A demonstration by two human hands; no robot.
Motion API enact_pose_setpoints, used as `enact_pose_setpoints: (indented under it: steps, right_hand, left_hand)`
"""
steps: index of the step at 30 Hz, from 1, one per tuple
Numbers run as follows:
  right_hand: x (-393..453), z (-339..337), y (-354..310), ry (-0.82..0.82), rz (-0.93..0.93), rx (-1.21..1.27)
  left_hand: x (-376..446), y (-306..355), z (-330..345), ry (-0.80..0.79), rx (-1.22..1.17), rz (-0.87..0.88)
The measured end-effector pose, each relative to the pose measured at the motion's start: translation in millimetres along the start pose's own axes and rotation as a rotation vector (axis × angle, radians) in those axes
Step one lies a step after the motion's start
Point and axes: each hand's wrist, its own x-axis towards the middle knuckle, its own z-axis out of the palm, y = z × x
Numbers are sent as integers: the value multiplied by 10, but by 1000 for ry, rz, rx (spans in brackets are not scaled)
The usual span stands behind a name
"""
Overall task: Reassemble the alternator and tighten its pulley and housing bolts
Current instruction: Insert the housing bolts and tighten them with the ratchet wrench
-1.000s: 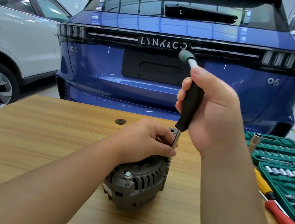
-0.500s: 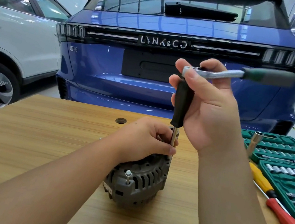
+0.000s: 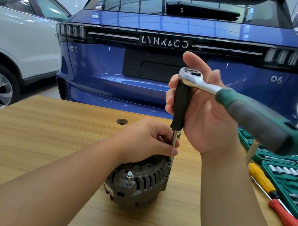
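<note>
Alternator [image 3: 137, 183]: grey finned housing, halves mated, sitting on the desk [image 3: 30, 142] near its middle. I judge the reassembly itself largely done, with tightening under way.

Housing bolt [image 3: 129, 177]: on the near-left face of the alternator, head standing proud on a visible length of shank. I judge it not yet run down.

Extension driver [image 3: 180, 106]: black grip, bright shaft, standing upright on the far-right edge of the alternator. Its tip is hidden behind my fingers, so I cannot tell which fastener it sits on.

Ratchet [image 3: 243, 109]: chrome head seated on top of the driver, green handle sweeping out to the right of the alternator, blurred.

Left hand [image 3: 147, 142]: resting on top of the alternator, fingers closed, thumb and forefinger pinching the driver shaft to steady it.

Right hand [image 3: 203, 112]: above the alternator, wrapped loosely round the driver grip and ratchet head, thumb up.

Pulley: hidden; state cannot be told.

Socket case [image 3: 291, 176] and screwdrivers [image 3: 277, 201]: right of the alternator, on the desk.

Outstanding, in my judgement: this fastener, the proud bolt, any others unseen.
</note>
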Motion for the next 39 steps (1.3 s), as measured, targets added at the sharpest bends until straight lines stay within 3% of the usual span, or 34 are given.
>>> enact_pose_setpoints:
  steps: [3,6,8,13,17,19,22,25,31,35,39]
  right_hand:
    - [-21,5,-4,94,-47,-84]
    - [-21,54,18,390,-180,-443]
    - [-13,97,-8,510,-201,-422]
    - [-30,119,-109,395,70,-13]
    - [-16,85,-100,341,49,125]
    - [-7,62,-59,302,-60,50]
    - [-31,71,11,254,-240,-320]
    - [-28,74,53,205,-262,-462]
    - [46,63,-13,98,-82,-162]
    - [20,-41,21,9,-66,-27]
    - [-20,-20,26,136,-94,-113]
  left_hand:
    - [2,-12,8,6,-50,22]
    - [6,20,2,-18,21,-29]
    - [16,18,-5,-28,23,-32]
    - [11,11,-2,-12,12,-20]
    - [5,23,4,-9,17,-5]
    - [4,23,5,-5,18,-5]
    - [9,23,3,-3,13,-7]
    - [9,18,1,-1,25,-8]
    - [-6,8,-4,17,6,-12]
    - [-3,13,13,14,-11,-6]
    - [9,8,20,30,-44,18]
